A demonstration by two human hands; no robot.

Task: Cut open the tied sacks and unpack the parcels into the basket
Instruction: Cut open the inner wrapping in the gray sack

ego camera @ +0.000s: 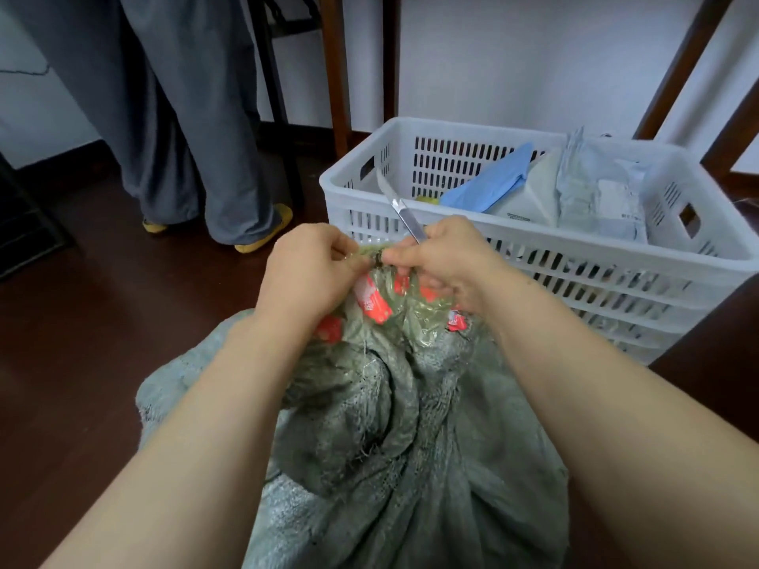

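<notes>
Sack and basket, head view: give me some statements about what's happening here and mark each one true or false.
1. The sack is gathered shut at its neck. True.
2. The right hand holds a knife. True.
3. The basket is empty. False: it already holds several parcels.
4. The left hand rests flat on the floor. False: it grips the sack's neck.
5. Another person stands to the left of the basket. True.
</notes>
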